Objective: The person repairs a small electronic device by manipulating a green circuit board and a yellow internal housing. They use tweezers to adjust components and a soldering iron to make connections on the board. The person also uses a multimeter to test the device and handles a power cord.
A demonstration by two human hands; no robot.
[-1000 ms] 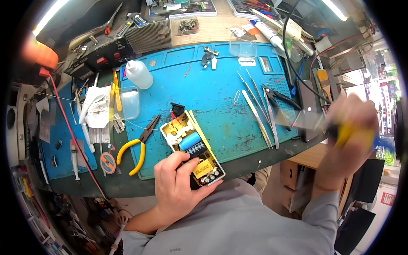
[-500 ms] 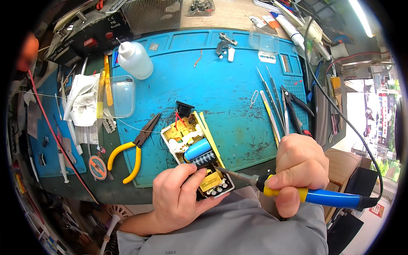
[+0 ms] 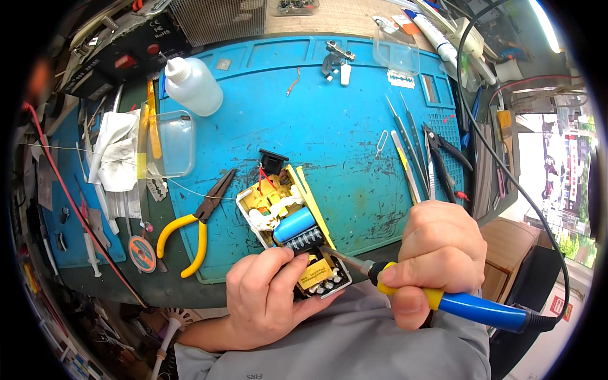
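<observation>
My left hand point(image 3: 263, 291) is closed round the near end of an opened power supply point(image 3: 303, 183), thumb and fingers at its sides. Inside its white case sit a blue capacitor point(image 3: 294, 225), a black terminal strip point(image 3: 304, 239) and a yellow transformer point(image 3: 316, 272). A black socket point(image 3: 273, 161) hangs off the far end on red wires. In my right hand point(image 3: 437, 259) is a soldering iron point(image 3: 484, 310) with a blue and yellow handle. Its tip reaches the case's right edge beside the terminal strip; I cannot tell whether they touch.
Yellow-handled pliers point(image 3: 201, 221) lie left of the power supply on the blue mat point(image 3: 253, 120). Tweezers point(image 3: 413, 142) and black cutters point(image 3: 446, 158) lie at right. A white bottle point(image 3: 193, 88) stands far left. The iron's cable point(image 3: 506, 168) arcs along the right side.
My right hand and the soldering iron have shifted slightly left, with the handle's rear end lower. The left hand keeps its hold on the power supply. The view has moved a little.
</observation>
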